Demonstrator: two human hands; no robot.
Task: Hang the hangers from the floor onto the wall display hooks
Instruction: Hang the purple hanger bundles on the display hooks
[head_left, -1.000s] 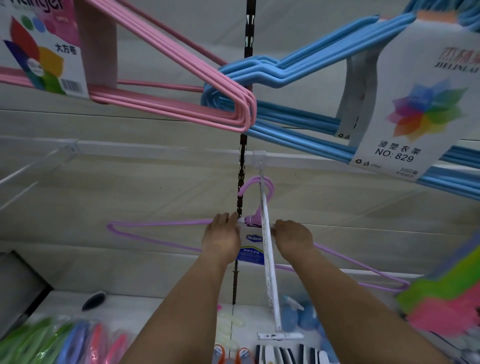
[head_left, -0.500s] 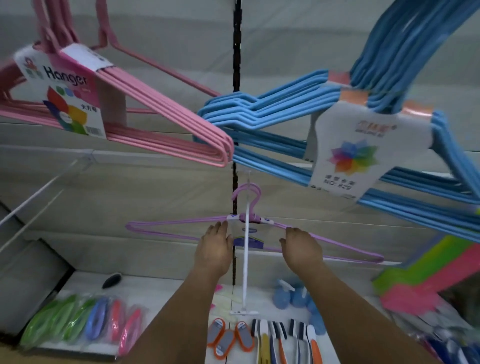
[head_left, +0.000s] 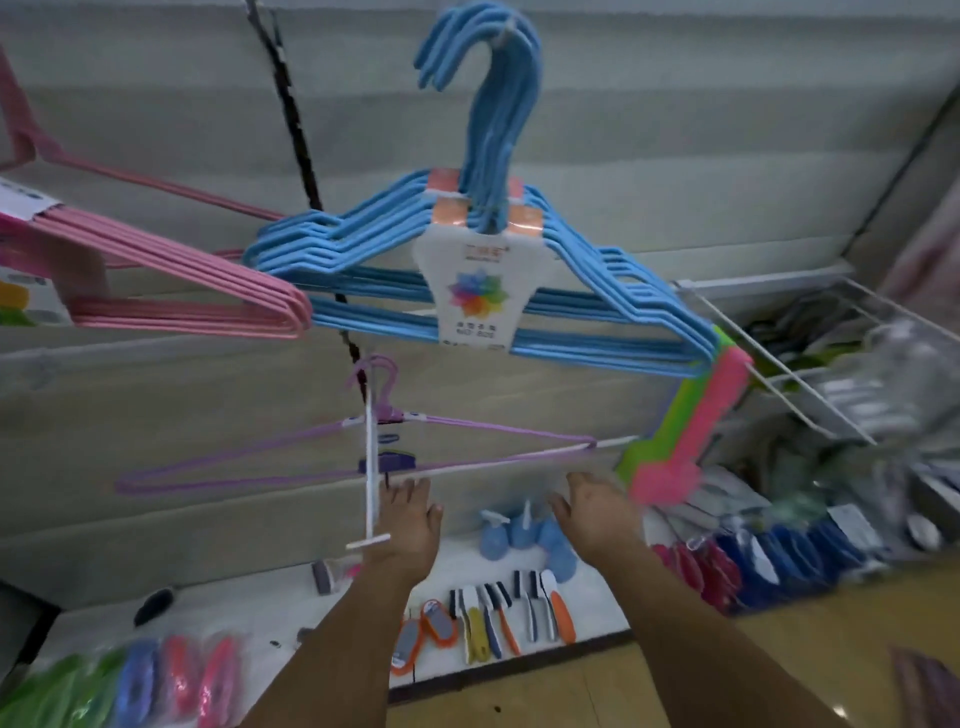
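Both hands are spreading empty — left hand (head_left: 410, 519) and right hand (head_left: 597, 512) hovering just beneath the purple hangers (head_left: 322, 457). Blue hangers (head_left: 467, 291) are hanging largest overhead, pink hangers (head_left: 171, 291) beside them — the purple hangers are dangling from the white display hook (head_left: 370, 467).

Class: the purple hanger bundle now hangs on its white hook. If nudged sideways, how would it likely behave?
The purple hanger bundle looks thin and light, so it would probably swing freely. It hangs by its hook tops on the white hook, so a firm push might slide it along. Both hands are off it.
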